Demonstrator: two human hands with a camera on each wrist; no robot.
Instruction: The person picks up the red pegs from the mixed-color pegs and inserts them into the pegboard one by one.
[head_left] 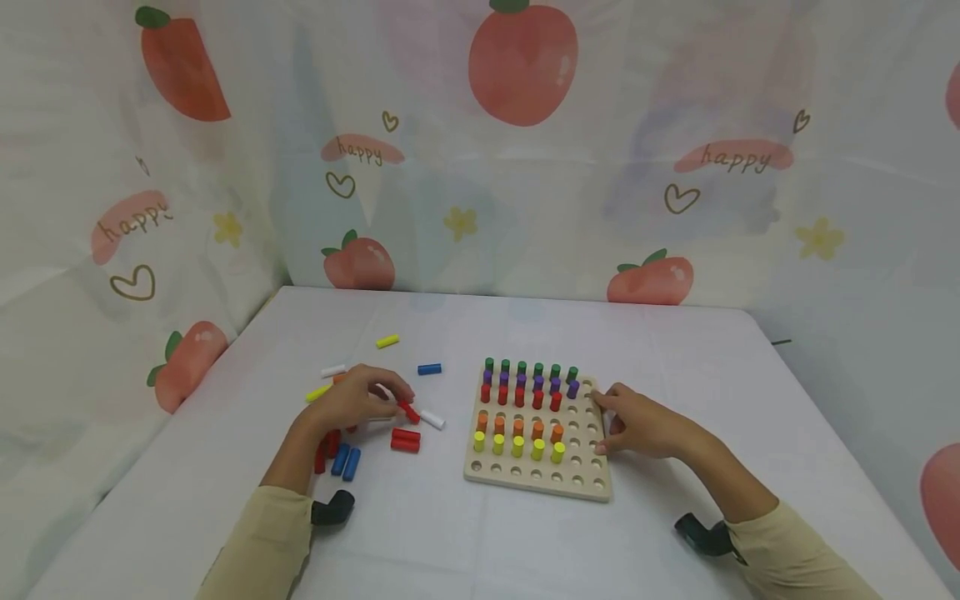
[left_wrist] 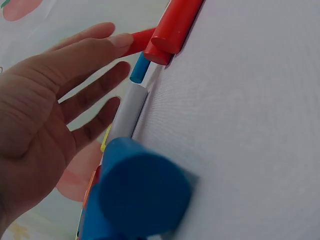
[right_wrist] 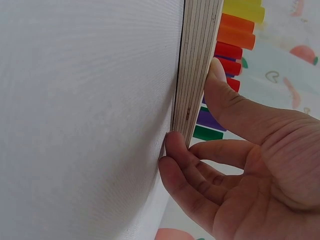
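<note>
My left hand (head_left: 358, 397) pinches a red peg (head_left: 408, 411) between thumb and fingertips, left of the wooden pegboard (head_left: 538, 478). In the left wrist view that red peg (left_wrist: 140, 42) points away from the thumb, the other fingers spread loosely. My right hand (head_left: 643, 423) grips the board's right edge; in the right wrist view the thumb lies on its top face and the fingertips press near the lower edge (right_wrist: 197, 75). Rows of green (head_left: 522, 367), purple (head_left: 537, 383), red (head_left: 520, 397), orange (head_left: 518, 427) and yellow pegs (head_left: 517, 447) stand upright in the board.
Loose pegs lie around the left hand: a white peg (head_left: 432, 419), two red pegs (head_left: 406, 440), two blue pegs (head_left: 346, 462) and more partly under the wrist. Farther back lie a blue peg (head_left: 430, 369) and a yellow peg (head_left: 387, 341). A printed curtain (head_left: 525, 208) borders the white table.
</note>
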